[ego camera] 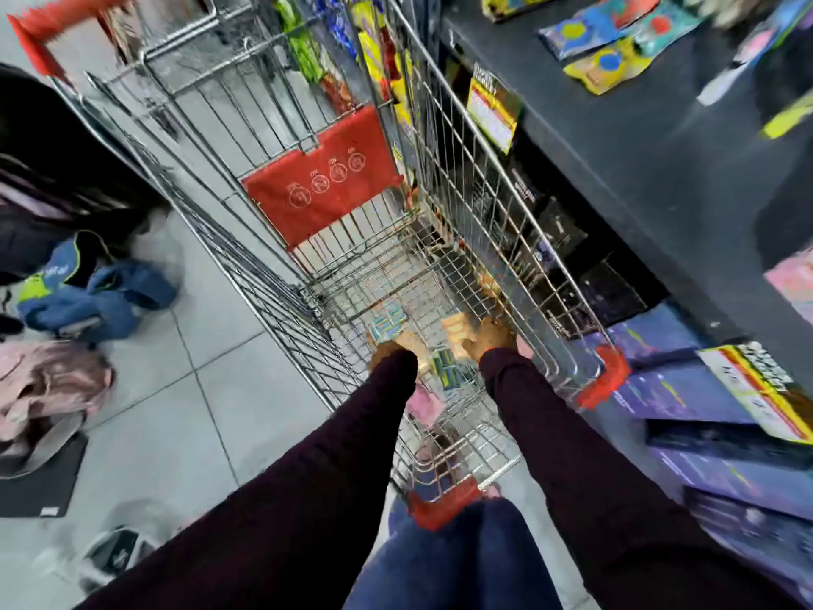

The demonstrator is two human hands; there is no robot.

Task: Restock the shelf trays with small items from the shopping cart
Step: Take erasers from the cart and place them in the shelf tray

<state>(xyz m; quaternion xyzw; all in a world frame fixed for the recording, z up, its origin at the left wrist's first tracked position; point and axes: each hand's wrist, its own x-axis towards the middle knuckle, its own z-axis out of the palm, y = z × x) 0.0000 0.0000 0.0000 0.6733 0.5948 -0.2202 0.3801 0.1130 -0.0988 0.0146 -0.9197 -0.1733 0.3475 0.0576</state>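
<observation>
Two hands are reached down into the cart (444, 178), which is stood on the tiled floor (211, 411) just left of the dark shelf (616, 169). The left hand (387, 352) is mostly hidden by its dark sleeve (352, 438), so whether it is closed cannot be told. The right hand (490, 336) is seen beside a pale packet (457, 332), apparently touching it; a firm grip cannot be told through the blur. Small packets (389, 321) are scattered on the cart's wire bottom between and beyond the hands. Coloured packs (602, 41) are laid on the shelf, far right. Clothes (94, 297) are heaped on the floor at left.
</observation>
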